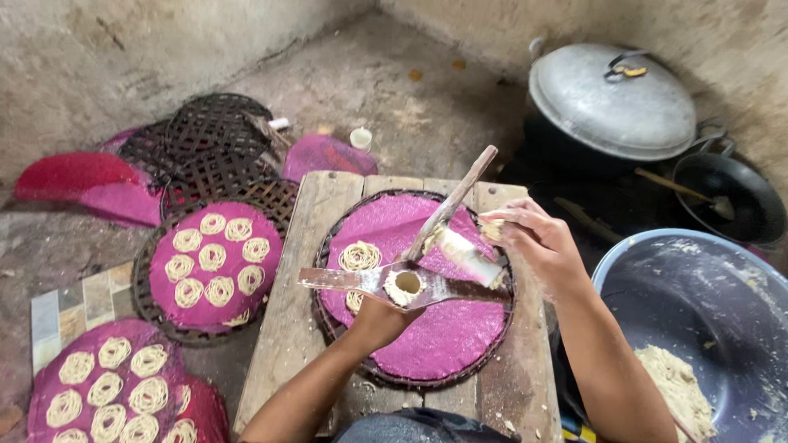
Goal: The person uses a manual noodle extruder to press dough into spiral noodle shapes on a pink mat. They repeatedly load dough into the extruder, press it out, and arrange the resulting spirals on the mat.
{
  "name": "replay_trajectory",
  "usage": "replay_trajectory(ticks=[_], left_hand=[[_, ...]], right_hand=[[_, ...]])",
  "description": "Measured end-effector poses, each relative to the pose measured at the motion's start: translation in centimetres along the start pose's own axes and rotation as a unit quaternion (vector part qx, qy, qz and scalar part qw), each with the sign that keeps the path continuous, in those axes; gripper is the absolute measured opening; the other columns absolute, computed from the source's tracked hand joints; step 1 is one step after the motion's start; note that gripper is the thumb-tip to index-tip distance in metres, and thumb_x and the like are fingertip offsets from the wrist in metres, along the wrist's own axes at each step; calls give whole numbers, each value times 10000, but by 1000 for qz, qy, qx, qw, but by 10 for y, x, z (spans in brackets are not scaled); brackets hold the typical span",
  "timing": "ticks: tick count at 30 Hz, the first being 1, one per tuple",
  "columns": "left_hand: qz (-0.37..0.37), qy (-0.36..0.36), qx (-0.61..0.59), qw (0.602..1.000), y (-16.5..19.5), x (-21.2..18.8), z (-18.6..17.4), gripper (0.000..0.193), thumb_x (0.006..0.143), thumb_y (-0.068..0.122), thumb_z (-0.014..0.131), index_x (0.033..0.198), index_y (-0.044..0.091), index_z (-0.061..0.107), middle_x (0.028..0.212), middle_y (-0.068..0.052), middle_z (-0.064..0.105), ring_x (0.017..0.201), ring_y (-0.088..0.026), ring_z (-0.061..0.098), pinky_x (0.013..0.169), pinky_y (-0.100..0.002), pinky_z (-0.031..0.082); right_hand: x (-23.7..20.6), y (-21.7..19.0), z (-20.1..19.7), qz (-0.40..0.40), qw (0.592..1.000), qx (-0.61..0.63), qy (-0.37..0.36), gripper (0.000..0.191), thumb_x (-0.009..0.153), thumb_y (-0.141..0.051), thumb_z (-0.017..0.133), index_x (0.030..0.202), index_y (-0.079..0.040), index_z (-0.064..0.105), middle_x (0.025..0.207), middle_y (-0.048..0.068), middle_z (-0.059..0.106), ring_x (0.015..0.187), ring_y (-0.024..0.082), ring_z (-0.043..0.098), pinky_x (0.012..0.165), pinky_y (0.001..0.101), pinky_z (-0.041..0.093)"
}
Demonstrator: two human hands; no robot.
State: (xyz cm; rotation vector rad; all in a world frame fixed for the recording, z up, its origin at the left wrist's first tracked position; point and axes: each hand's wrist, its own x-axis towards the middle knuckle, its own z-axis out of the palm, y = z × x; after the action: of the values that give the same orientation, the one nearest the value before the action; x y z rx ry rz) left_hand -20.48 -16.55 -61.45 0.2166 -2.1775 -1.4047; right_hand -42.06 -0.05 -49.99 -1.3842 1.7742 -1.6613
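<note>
My left hand (376,321) is clenched under the flat wooden noodle press (404,285), holding it over the round woven tray lined with magenta cloth (447,340) on the plank counter (316,238), while my right hand (538,242) pinches a lump of pale dough (491,230) beside the press's plunger. On this tray I see only two coiled noodle nests (359,256), so I judge most of it remains to be filled, with more dough in the grey basin (714,279) to my right. Further off, one tray (211,262) and a cloth (123,385) on the floor carry full sets of nests, beyond them lie empty dark woven trays (215,135), and a lidded metal pot (611,102) stands by the wall.
</note>
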Motion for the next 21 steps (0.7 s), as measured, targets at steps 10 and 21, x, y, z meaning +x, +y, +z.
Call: replay_trajectory(ticks=[10, 21], left_hand=[[-32, 74, 94, 992, 34, -25, -8, 626, 848, 148, 776, 1387, -10, 498, 1071, -195, 667, 961, -304, 680, 806, -411, 567], [69, 95, 183, 976, 21, -32, -12, 752, 815, 126, 773, 1455, -76, 433, 1456, -315, 510, 1288, -464, 570, 1026, -490, 513]], right_hand=[[-7, -5, 83, 11, 946, -322, 41, 284, 900, -176, 762, 1140, -31, 718, 1079, 91, 741, 1040, 236, 684, 910, 376, 535], [-41, 20, 137, -67, 913, -358, 185, 210, 882, -165, 764, 1088, -147, 797, 1217, 35, 690, 1144, 295, 480, 993, 424, 327]])
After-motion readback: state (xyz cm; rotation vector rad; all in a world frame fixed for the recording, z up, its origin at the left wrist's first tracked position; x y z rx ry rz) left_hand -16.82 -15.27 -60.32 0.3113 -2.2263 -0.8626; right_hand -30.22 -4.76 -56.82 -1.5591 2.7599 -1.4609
